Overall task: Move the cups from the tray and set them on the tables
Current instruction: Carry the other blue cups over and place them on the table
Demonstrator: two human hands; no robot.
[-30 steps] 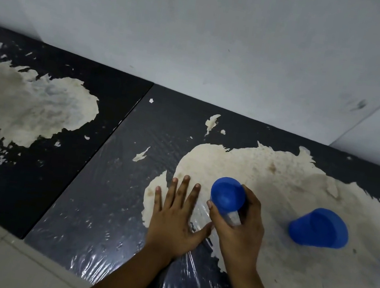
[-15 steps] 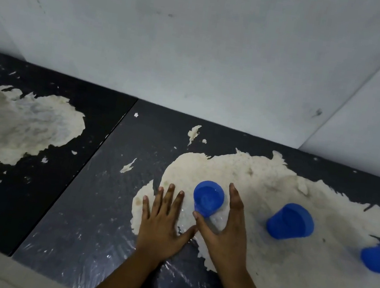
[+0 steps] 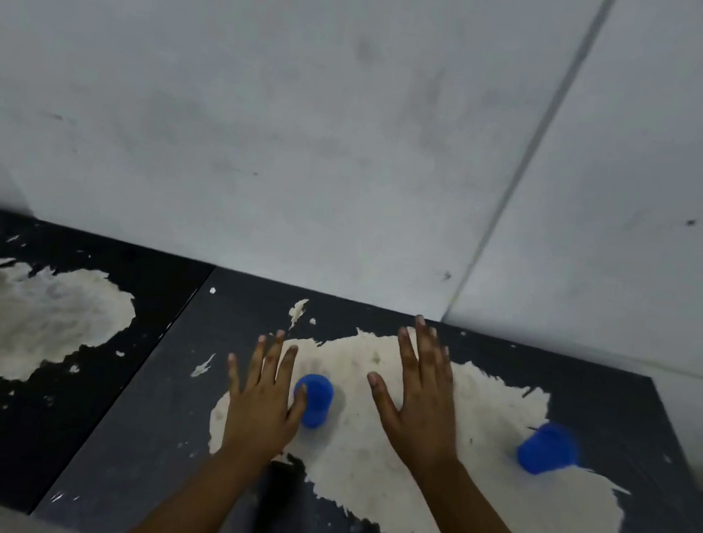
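The left hand [image 3: 264,395] lies flat with fingers spread, holding nothing, its thumb just beside an inverted blue cup [image 3: 313,400] at its 3 o'clock. The right hand [image 3: 421,395], also spread and empty, is at the cup's 3 o'clock. A second blue cup [image 3: 548,448] stands further toward 3 o'clock on the worn black tabletop [image 3: 141,440].

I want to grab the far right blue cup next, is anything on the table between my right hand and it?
Nothing visible does. Between the right hand and the right blue cup lies only the bare worn patch of the table. The other blue cup stands beside the left hand.
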